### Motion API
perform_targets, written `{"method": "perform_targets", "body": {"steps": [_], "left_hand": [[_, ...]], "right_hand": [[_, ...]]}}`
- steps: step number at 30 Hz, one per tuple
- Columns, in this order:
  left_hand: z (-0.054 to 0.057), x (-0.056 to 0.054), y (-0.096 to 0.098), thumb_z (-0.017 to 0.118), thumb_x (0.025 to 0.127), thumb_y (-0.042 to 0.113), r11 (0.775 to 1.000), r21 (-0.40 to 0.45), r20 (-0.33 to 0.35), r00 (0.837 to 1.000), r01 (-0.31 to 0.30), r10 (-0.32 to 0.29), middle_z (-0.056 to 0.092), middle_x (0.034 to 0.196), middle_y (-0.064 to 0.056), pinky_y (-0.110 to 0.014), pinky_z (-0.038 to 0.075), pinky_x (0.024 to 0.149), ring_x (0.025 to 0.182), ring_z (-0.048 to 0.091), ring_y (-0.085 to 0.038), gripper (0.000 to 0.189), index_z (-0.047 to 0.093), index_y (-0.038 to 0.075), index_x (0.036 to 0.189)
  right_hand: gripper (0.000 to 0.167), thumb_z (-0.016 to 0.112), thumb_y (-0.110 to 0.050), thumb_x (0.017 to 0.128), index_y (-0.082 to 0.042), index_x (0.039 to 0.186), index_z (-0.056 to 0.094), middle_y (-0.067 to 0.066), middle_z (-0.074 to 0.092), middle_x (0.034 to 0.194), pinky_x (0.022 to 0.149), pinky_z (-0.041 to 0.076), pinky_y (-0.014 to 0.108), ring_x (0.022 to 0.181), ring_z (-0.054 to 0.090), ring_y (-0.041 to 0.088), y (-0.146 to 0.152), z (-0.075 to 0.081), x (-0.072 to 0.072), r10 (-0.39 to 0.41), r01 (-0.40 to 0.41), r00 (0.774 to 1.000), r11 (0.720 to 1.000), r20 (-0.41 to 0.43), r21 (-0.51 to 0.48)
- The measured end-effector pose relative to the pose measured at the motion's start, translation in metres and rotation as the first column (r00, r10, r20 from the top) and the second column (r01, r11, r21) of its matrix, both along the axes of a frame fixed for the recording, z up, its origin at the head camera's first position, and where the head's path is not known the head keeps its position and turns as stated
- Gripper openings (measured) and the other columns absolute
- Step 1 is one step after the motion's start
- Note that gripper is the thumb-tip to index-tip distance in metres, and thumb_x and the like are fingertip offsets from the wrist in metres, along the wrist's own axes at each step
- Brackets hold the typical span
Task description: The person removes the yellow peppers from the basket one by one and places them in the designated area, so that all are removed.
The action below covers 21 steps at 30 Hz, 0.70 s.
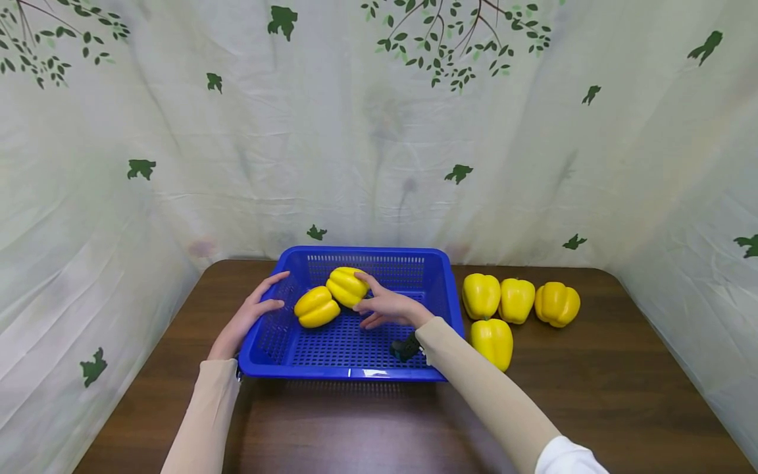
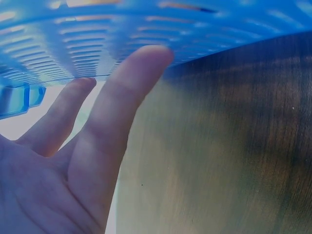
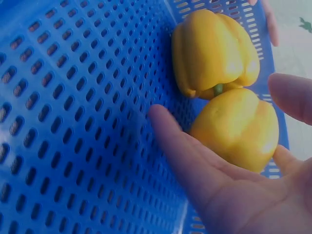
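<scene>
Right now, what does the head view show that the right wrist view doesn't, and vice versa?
Head only: four yellow peppers on the table, right of the basket, plus both beige sleeves.

Right wrist only: the green stem of a pepper inside the basket.

Both: the blue basket, two yellow peppers inside it, the right hand at one of them, and at least part of the left hand.

Head view: left hand (image 1: pixel 247 321) at 8 o'clock, fingers (image 1: pixel 274 282) pretty straight; right hand (image 1: pixel 389 307) around 6, loosely spread, forearm (image 1: pixel 491 395) angled from roughly 5.
</scene>
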<state>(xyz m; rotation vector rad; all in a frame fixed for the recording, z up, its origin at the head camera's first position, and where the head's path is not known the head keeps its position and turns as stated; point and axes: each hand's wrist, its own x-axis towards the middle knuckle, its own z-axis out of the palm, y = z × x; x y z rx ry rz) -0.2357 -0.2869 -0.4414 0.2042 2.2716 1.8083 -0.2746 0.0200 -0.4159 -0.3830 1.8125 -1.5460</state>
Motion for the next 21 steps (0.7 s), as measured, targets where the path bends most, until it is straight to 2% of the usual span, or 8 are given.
{"method": "perform_targets", "body": {"steps": [4,7,14,21], "left_hand": [[0.0001,0.0,0.0001,0.047,0.099,0.022,1.0,-0.008,-0.004,1.0,0.001,-0.001,0.005,0.158,-0.012,-0.059,0.043,0.091,0.128,0.031,-0.05,0.058,0.023,0.029,0.152],[0.0,0.0002,-0.0003,0.047,0.099,0.022,1.0,-0.011,-0.008,1.0,0.003,-0.003,0.005,0.158,-0.013,-0.059,0.043,0.091,0.128,0.03,-0.05,0.059,0.023,0.029,0.152],[0.0011,0.0008,0.0002,0.046,0.099,0.02,1.0,-0.002,-0.009,1.0,0.0,0.0,0.006,0.157,-0.013,-0.056,0.044,0.091,0.127,0.032,-0.05,0.058,0.023,0.028,0.151],[0.0027,0.0027,0.0009,0.046,0.099,0.02,1.0,0.005,-0.005,1.0,0.002,-0.002,0.005,0.157,-0.014,-0.057,0.044,0.09,0.127,0.032,-0.05,0.058,0.022,0.027,0.152]], "right_hand": [[0.074,0.048,-0.004,0.097,-0.026,0.154,0.005,0.032,0.031,0.136,0.096,0.043,0.051,0.114,0.05,0.049,-0.0011,-0.0007,-0.0014,-0.028,0.032,0.998,0.998,0.057,-0.062],[0.071,0.047,-0.002,0.097,-0.022,0.154,0.01,0.03,0.029,0.14,0.097,0.042,0.049,0.116,0.049,0.048,-0.001,-0.0007,-0.002,-0.055,0.06,0.997,0.995,0.062,-0.082],[0.063,0.047,0.001,0.096,-0.013,0.152,0.023,0.024,0.027,0.145,0.098,0.042,0.048,0.12,0.046,0.046,-0.001,-0.0022,-0.0027,-0.139,0.142,0.99,0.985,0.032,-0.101],[0.061,0.047,0.003,0.095,-0.013,0.151,0.027,0.028,0.037,0.138,0.097,0.042,0.051,0.121,0.046,0.045,-0.0019,-0.001,0.0004,-0.178,0.176,0.983,0.982,-0.04,-0.066]]}}
